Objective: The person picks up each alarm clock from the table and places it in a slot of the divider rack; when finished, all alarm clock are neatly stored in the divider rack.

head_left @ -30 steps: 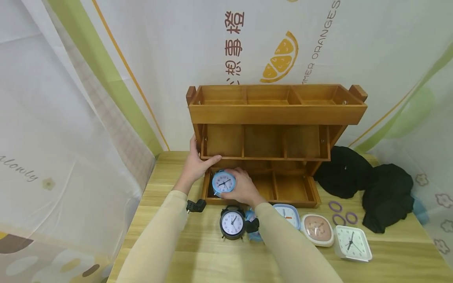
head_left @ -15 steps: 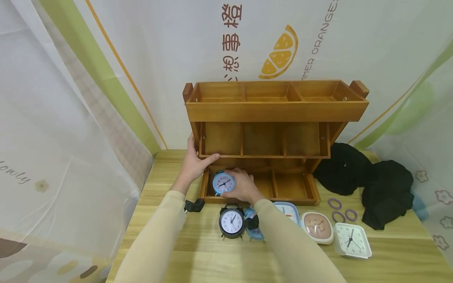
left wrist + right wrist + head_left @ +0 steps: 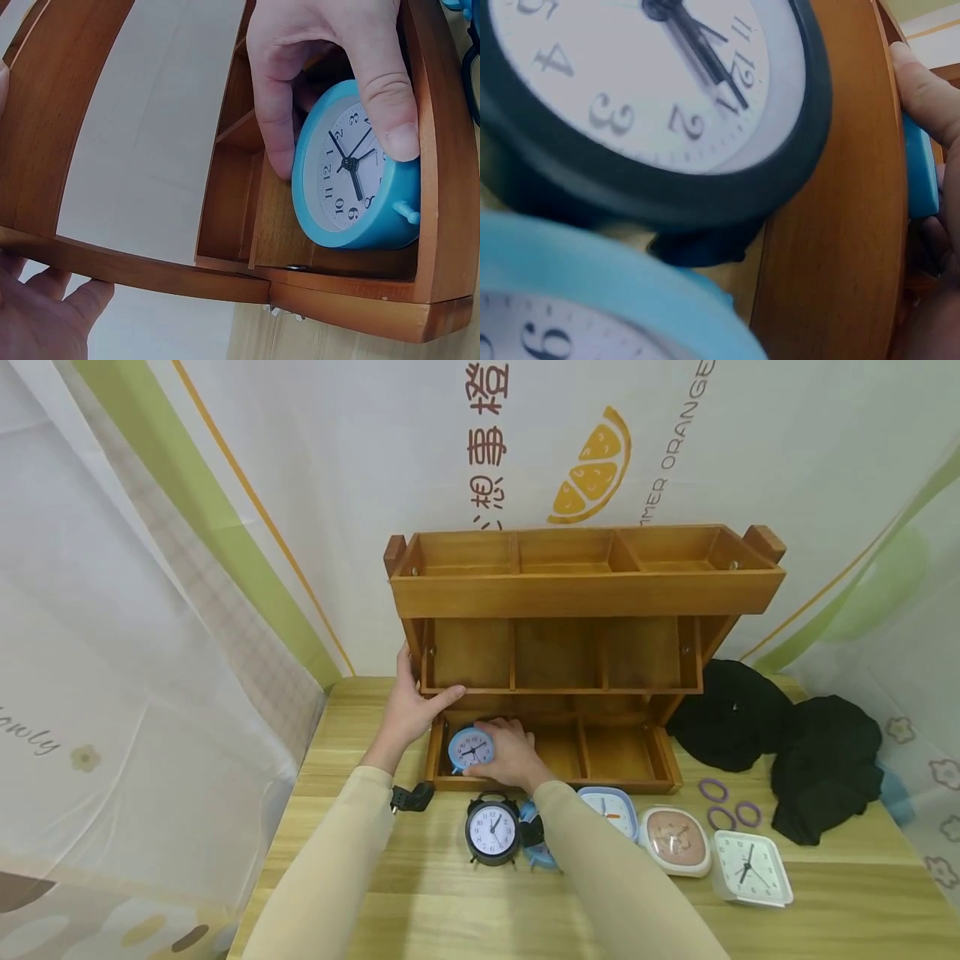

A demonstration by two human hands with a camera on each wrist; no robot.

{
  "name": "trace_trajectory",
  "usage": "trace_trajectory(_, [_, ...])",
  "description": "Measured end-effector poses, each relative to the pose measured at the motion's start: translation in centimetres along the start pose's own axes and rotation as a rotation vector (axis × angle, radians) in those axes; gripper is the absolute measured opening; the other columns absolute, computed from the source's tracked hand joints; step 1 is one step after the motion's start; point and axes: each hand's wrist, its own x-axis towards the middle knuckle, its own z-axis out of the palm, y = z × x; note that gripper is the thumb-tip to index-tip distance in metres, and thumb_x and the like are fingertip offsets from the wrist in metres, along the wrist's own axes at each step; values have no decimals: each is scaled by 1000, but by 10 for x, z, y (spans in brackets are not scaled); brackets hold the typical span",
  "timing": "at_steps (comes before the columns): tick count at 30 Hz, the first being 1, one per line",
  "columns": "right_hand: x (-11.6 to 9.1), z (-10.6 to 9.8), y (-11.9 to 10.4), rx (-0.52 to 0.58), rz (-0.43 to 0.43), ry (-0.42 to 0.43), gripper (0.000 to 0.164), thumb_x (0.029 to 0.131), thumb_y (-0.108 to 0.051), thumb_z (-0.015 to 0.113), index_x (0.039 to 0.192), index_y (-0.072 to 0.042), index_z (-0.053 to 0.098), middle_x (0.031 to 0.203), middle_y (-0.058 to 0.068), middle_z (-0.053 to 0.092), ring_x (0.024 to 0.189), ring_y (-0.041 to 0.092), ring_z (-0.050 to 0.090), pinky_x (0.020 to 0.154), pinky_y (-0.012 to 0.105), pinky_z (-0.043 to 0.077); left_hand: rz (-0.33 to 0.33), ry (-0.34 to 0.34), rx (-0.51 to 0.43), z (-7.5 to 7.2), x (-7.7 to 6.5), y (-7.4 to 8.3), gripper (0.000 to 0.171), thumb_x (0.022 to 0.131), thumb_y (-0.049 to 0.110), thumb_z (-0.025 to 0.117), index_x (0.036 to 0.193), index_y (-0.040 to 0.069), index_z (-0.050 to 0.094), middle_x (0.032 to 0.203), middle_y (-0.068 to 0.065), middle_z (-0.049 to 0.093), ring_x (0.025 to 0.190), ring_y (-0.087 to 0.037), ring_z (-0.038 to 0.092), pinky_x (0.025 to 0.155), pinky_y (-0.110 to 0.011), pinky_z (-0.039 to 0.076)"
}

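- The right hand (image 3: 510, 756) pinches the blue alarm clock (image 3: 468, 747) between thumb and fingers, the thumb on its near rim; in the head view the fingers on the far side are partly hidden.
- The blue alarm clock sits in the left compartment of the lowest tier of the wooden box (image 3: 585, 597), its face tilted up; its back is out of sight, and it may or may not touch the compartment floor.
- The left hand (image 3: 411, 712) grips the left side of the middle tier, thumb over the front edge, fingers on the outer side; the left wrist view cuts most of this hand off.
- The black alarm clock (image 3: 492, 831) lies on the table (image 3: 465, 910), near the box; in the right wrist view it is cut off.
- Just right of it, a second blue clock (image 3: 542, 853) is largely covered by the right sleeve (image 3: 607, 868).
- Farther right lie a pale blue square clock (image 3: 619, 817), partly behind that sleeve, a pink-faced clock (image 3: 677, 841) and a white square clock (image 3: 752, 867).
- Black cloth (image 3: 825, 768) lies at the far right, its folds hard to make out.
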Motion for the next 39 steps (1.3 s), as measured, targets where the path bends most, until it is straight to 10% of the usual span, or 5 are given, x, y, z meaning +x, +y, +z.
trace_trajectory(39, [-40, -15, 10, 104, -169, 9, 115, 73, -53, 94, 165, -18, 35, 168, 6, 34, 144, 39, 35, 105, 63, 28, -38, -7, 42, -1, -5, 5, 113, 91, 45, 82, 168, 35, -1, 172, -7, 21, 157, -32, 24, 123, -57, 27])
